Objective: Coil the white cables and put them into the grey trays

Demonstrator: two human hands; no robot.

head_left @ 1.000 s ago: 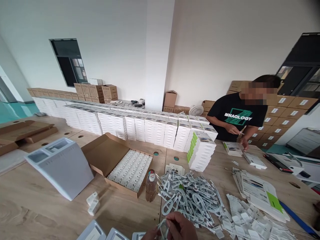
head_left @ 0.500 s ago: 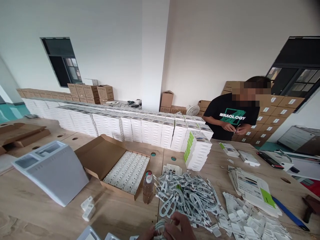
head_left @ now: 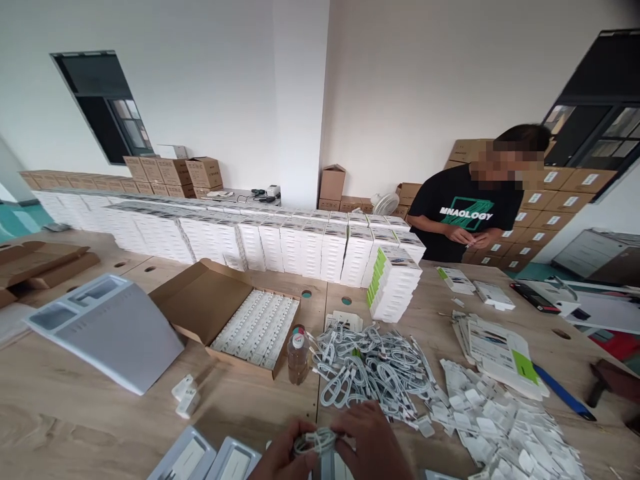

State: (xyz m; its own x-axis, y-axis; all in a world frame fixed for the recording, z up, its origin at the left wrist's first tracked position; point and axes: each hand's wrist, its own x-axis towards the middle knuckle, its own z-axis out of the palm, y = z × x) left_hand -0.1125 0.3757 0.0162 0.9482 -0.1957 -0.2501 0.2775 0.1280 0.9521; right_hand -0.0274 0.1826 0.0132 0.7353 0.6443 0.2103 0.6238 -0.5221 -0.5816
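Observation:
At the bottom centre, a coiled white cable [head_left: 316,441] is pinched between my two hands. My left hand [head_left: 286,453] closes on the coil's left side, and my right hand [head_left: 371,441] grips its right side. Just under the coil a pale tray is partly covered by my fingers. Left of my hands lie a white tray [head_left: 181,460] and a second white tray [head_left: 234,460], each holding a white piece. A heap of coiled cables [head_left: 373,370] spreads right beyond my hands, and two white charger plugs [head_left: 186,396] lie to the left.
An open carton of white plugs [head_left: 255,328] and a bottle [head_left: 299,357] stand ahead. Loose white pieces [head_left: 505,420], flattened boxes [head_left: 500,350] and a blue strip [head_left: 565,393] lie right. White boxes [head_left: 285,247] stack behind; a co-worker [head_left: 465,207] stands beyond, fingering something small.
The view has tilted down. Both my hands now show more fully, with the coiled cable held between them over the trays, and more of the trays has come into view.

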